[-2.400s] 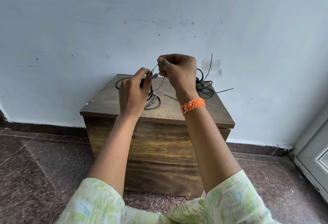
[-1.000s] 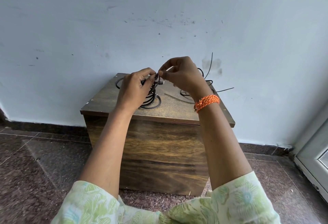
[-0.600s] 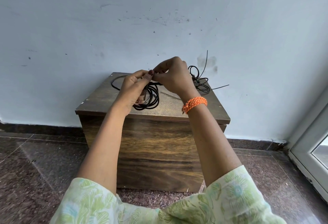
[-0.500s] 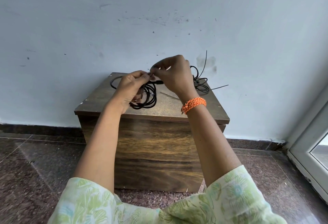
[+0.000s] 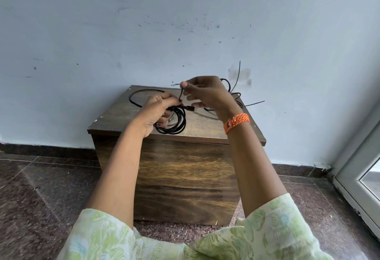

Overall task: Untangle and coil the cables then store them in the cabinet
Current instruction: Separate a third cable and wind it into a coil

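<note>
Left hand (image 5: 159, 113) fisted, gripping; right hand (image 5: 207, 93) raised, seemingly pinching.

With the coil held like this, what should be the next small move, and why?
Probably the right hand should wrap the thin tie it pinches around the black coil and tighten it. The left hand already grips the finished loops above the cabinet, and the plug sticks out loose, so the coil seems ready for binding.

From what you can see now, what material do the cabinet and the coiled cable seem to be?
The cabinet looks like wood or wood-look laminate: dark brown grain streaks with a slight sheen. The coiled cable in the left hand seems rubber or plastic sheathed: smooth, black, bending in easy loops.
</note>
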The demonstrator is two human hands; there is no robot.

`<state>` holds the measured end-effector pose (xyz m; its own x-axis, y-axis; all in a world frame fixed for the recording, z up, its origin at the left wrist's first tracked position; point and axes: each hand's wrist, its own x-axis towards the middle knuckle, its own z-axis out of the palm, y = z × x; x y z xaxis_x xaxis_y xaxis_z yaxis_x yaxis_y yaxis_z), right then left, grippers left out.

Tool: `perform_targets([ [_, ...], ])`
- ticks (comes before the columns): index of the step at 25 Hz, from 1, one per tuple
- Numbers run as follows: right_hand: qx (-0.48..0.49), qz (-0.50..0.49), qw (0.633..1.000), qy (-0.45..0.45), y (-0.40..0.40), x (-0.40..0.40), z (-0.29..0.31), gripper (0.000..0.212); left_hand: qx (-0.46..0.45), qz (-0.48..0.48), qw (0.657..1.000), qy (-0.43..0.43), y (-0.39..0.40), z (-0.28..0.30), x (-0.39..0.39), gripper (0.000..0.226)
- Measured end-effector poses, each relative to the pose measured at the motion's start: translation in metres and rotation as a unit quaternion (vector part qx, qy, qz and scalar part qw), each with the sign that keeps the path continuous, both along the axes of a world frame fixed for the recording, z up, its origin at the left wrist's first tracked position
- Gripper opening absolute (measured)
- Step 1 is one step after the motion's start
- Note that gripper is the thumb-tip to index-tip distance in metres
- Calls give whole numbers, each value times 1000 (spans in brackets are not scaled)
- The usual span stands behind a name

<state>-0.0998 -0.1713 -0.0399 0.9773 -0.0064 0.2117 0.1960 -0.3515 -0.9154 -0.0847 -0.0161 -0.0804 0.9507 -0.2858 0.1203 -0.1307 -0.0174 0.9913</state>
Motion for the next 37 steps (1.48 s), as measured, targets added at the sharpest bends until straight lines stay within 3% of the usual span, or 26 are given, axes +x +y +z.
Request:
perform_targets([
  [3, 54, 51, 997, 0, 5, 2, -4, 18, -36, 8, 999, 8, -2, 2, 2, 17],
  [6, 80, 85, 993, 34, 1, 4, -4, 12, -44, 33, 998, 4, -2, 0, 5, 11],
  [10, -35, -42, 998, -38, 11, 9, -12, 22, -3, 25, 999, -31, -9, 0, 4, 16],
  [17, -70, -234, 962, -122, 16, 14, -27, 27, 27, -8, 999, -39, -30, -5, 3, 16],
  [22, -75, -239, 964, -91, 22, 20, -38, 29, -17, -92, 994, 64, -18, -15, 7, 17],
  [25, -52, -180, 980, -65, 15, 21, -32, 21, -56, -55, 995, 68, -19, -20, 6, 15],
  [28, -59, -19, 997, 36, 7, 13, -15, 32, -119, 81, 989, 36, -16, -18, 15, 10],
  [30, -76, 38, 996, 32, 10, 9, -13, 32, -94, 158, 982, -47, -10, -17, 21, 7],
  [33, -114, 7, 992, -48, 18, 12, -18, 23, -40, 241, 949, -199, -6, -14, 22, 8],
  [37, -178, -90, 965, -171, 26, 15, -24, 16, -166, 219, 930, -244, -8, 3, 18, 21],
])
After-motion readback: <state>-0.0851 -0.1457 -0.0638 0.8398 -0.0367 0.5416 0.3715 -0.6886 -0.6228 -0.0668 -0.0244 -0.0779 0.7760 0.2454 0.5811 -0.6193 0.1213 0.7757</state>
